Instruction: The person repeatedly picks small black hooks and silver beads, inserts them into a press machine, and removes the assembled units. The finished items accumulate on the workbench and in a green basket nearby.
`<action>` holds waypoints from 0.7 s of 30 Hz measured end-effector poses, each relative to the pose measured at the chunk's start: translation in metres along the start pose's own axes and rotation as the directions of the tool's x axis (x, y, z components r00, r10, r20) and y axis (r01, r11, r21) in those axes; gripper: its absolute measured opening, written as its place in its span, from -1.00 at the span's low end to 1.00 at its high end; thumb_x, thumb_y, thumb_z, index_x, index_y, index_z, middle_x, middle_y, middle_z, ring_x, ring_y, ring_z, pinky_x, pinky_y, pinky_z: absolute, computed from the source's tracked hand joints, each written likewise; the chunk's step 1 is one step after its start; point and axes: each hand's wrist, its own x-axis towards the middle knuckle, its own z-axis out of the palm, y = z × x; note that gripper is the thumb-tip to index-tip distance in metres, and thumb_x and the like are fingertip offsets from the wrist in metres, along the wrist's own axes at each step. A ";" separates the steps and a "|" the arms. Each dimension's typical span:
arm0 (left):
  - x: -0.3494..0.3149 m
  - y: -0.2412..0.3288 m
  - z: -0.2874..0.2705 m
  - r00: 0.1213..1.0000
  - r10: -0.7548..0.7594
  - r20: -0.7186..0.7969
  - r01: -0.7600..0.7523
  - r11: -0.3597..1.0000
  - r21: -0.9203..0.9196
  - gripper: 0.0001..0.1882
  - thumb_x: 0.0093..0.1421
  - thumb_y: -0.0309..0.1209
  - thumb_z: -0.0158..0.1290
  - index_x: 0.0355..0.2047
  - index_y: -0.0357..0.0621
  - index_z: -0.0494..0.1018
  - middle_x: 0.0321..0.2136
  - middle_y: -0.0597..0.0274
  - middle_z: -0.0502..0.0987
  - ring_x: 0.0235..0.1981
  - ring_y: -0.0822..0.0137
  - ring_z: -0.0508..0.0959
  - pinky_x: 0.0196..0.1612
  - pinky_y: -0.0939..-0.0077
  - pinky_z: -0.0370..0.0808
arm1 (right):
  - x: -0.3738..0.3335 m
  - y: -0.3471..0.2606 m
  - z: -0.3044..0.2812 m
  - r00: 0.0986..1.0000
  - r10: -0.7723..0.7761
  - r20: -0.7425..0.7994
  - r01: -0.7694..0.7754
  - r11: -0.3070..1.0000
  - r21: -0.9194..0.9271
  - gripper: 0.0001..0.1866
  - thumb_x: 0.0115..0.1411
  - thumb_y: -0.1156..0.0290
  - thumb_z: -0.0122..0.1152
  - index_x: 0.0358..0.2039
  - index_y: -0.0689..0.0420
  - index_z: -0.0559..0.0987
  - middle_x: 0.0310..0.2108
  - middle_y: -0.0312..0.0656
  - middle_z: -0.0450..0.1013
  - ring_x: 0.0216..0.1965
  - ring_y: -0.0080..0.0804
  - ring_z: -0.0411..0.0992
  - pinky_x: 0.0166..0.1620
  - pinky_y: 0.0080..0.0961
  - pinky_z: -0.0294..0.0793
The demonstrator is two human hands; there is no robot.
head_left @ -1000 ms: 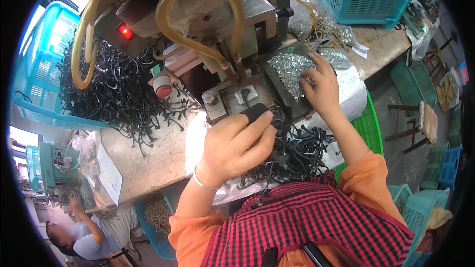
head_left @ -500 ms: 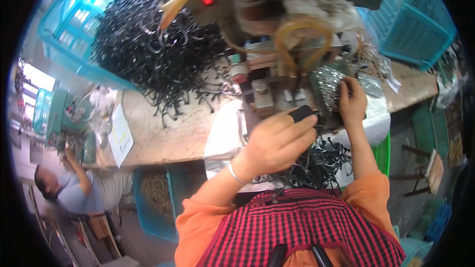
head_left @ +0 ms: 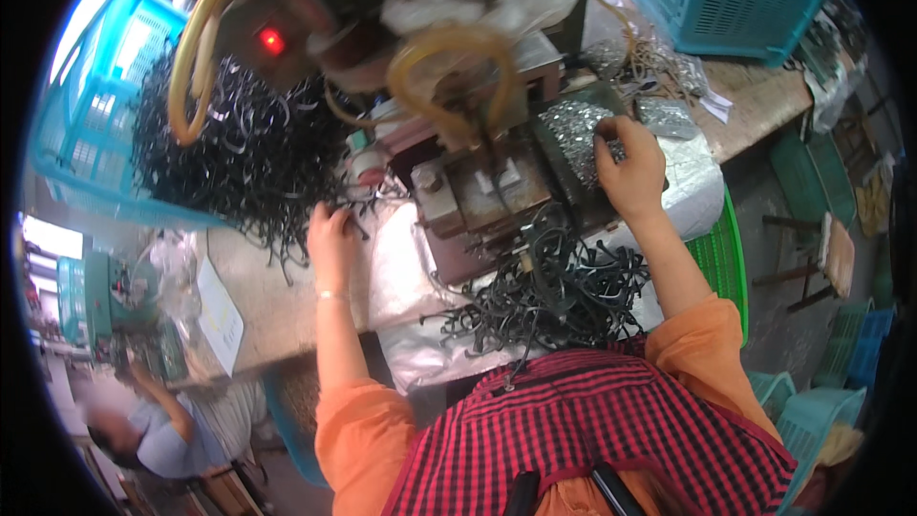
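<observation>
My left hand point(head_left: 330, 247) is at the near edge of a big heap of black curved strips point(head_left: 239, 139) on the left. Its fingers are bent together against a black strip point(head_left: 359, 222) at the heap's rim. Over a dark tray of small shiny metal pieces point(head_left: 571, 139), my right hand point(head_left: 634, 170) has its thumb and fingers curled together; what lies between them is too small to make out. Between my hands stands a bench press point(head_left: 478, 193) with a metal block and a looped yellow hose point(head_left: 454, 43). Nothing of mine touches it.
A second tangle of black strips point(head_left: 564, 291) lies before the press, close to my apron. Blue crates point(head_left: 735, 0) stand at the back right, and another blue crate point(head_left: 91, 148) at the left. A green basket point(head_left: 721, 253) is beside the bench. Someone point(head_left: 181, 425) sits at lower left.
My left hand has gone from the press, where it held a black piece, leftward to the heap of strips. My right hand stays at the metal pieces. The view has shifted.
</observation>
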 end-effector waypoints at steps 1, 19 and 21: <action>-0.004 -0.001 0.004 0.996 -0.091 -0.011 0.090 0.992 -0.087 -0.78 0.00 -0.59 0.18 -0.31 -0.12 0.66 -0.34 0.09 0.50 -0.26 0.01 0.54 -0.18 0.22 0.52 | -0.003 0.001 -0.006 1.000 0.013 -0.023 -0.013 1.000 -0.007 -0.87 0.06 0.57 0.29 -0.33 0.17 0.61 -0.37 -0.06 0.57 -0.30 -0.05 0.55 -0.21 -0.25 0.51; 0.015 0.124 -0.038 0.800 -0.588 -0.121 0.028 0.237 -0.971 -0.93 0.43 -0.46 0.04 -0.19 -0.20 0.40 -0.30 0.28 0.50 -0.32 0.50 0.50 -0.20 0.56 0.55 | 0.023 -0.097 0.000 0.893 0.159 0.421 -0.379 0.771 0.513 -0.81 0.25 0.53 0.26 -0.13 0.28 0.65 -0.22 -0.21 0.64 -0.16 -0.56 0.56 -0.04 -0.57 0.50; 0.033 0.157 -0.086 0.824 -0.502 -0.261 -0.188 0.192 -0.963 -0.94 0.42 -0.51 0.00 -0.15 -0.23 0.39 -0.28 0.19 0.52 -0.29 0.42 0.54 -0.20 0.51 0.58 | 0.020 -0.098 0.008 0.881 0.185 0.436 -0.448 0.627 0.638 -0.76 0.24 0.55 0.23 -0.07 0.28 0.62 -0.15 -0.16 0.63 -0.13 -0.48 0.57 -0.01 -0.52 0.52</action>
